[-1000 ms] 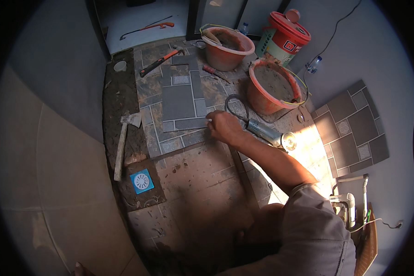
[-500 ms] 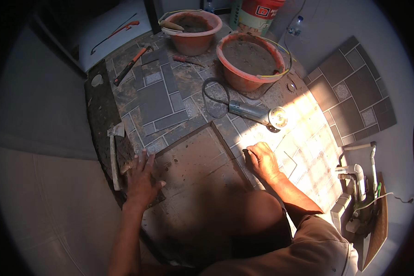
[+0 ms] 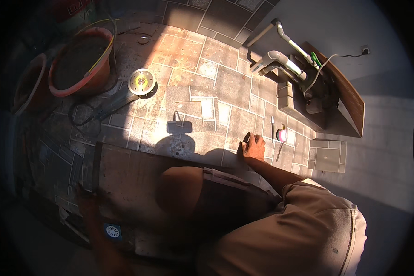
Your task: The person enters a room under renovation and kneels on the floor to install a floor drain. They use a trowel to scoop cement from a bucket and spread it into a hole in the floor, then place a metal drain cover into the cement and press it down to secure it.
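Note:
My right hand [image 3: 253, 147] rests on the sunlit patterned floor tiles [image 3: 237, 99], its fingers curled in. Whatever they may hold is too dark to make out. Just right of it lie a slim marker-like stick [image 3: 272, 127] and a small round pink-and-white item [image 3: 281, 135]. In deep shadow at the lower left, my left hand [image 3: 87, 198] is down by the corner of a large brownish slab [image 3: 124, 158]. One finger looks stretched out; the others are dim. Close to that forearm is a blue square with a white wheel pattern [image 3: 112, 231].
An angle grinder [image 3: 117, 103] lies on the tiles, disc upward. Two buckets, one of them of grey mortar [image 3: 80, 66], stand at the far left. Tiles lean on the far wall. White pipes [image 3: 280, 60] and a tilted board [image 3: 349, 96] stand at the right.
My view has swung right, bringing the marker-like stick and pink item in. My right hand has moved along the tiles toward them. My left hand has gone into shadow.

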Tool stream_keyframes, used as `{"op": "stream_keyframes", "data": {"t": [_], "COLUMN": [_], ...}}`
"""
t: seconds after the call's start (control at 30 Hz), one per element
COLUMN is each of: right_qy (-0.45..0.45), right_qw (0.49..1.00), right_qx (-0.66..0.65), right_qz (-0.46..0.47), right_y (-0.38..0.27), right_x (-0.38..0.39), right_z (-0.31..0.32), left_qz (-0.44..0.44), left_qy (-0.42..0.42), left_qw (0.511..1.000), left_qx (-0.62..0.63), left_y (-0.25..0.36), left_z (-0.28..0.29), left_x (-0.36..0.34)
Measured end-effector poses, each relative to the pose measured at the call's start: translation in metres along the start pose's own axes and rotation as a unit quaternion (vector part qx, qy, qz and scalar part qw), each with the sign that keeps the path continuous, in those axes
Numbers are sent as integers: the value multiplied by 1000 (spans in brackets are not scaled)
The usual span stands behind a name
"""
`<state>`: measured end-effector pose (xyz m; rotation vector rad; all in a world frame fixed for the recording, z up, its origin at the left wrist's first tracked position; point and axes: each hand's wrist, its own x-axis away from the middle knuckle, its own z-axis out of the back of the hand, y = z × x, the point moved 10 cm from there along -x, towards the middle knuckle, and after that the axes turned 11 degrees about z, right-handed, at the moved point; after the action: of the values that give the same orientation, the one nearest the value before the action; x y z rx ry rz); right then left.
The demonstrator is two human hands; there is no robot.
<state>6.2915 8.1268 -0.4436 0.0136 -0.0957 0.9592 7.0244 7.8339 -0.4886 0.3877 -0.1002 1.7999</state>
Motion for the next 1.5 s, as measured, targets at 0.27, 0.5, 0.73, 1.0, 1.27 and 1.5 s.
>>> {"op": "stream_keyframes", "data": {"t": [0.27,0.5,0.73,1.0,1.27,1.5], "right_qy": [-2,92,-338,-389,-351,-258], "right_qw": [965,979,720,753,547,659], "right_qx": [-1,-73,-560,-142,13,-199], "right_qz": [-261,165,229,511,760,678], "right_y": [128,8,-251,-518,-597,-575], "right_x": [76,-38,-129,-123,84,-24], "right_z": [-29,13,-31,18,42,70], "left_qz": [-151,-21,196,611,556,566], "left_qy": [12,58,17,67,-114,244], "left_qw": [975,971,885,620,385,528], "left_qx": [-164,229,423,488,728,583], "left_y": [-61,-49,-77,-27,163,-13], "left_z": [-63,35,184,-119,-347,9], "left_x": [-66,53,342,693,756,708]}}
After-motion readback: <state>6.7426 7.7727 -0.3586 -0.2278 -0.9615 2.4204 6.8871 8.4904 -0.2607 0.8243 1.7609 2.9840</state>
